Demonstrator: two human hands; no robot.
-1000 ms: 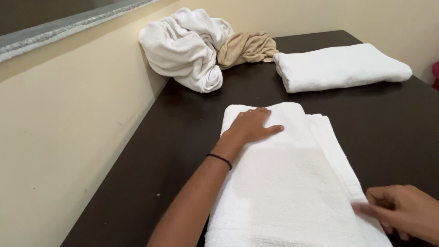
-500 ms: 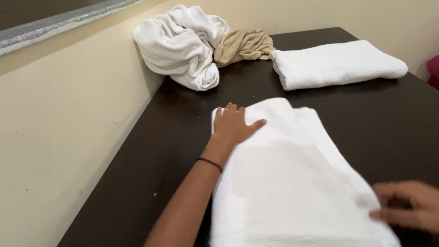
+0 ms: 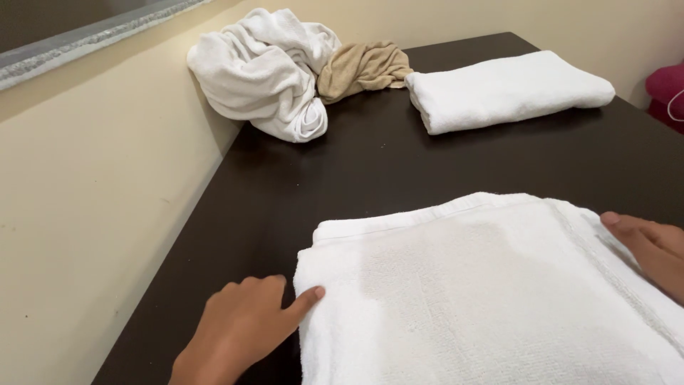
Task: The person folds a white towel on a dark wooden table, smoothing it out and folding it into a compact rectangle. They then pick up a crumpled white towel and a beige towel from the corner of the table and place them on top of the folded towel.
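At the lower left of the frame the left hand [image 3: 239, 331] lies flat on the dark bench [image 3: 370, 171], fingers loosely spread, holding nothing; its thumb tip touches the left edge of the folded towel [image 3: 484, 292]. That towel fills the lower middle and lower right of the frame, white, doubled over with its layers showing along the near left corner and along the right side. The layers are not quite flush: a lower edge peeks out along the top and right. With only a thumb on the left side, a push from there could slide the top layer and open that offset further, or drag the whole towel across the smooth bench.

In the upper left a crumpled white towel [image 3: 263, 71] leans at the wall, with a tan cloth [image 3: 363, 68] touching it. Both are well apart from the hands and pose little risk. Right of them, a second folded towel [image 3: 506, 89] lies flat near the bench's far edge.

At the right edge of the frame the right hand [image 3: 652, 249] rests open on the towel's right side, fingers flat, gripping nothing. Its pressing there could bunch the loose layers beneath if it moves inward while the left side stays unpinned.
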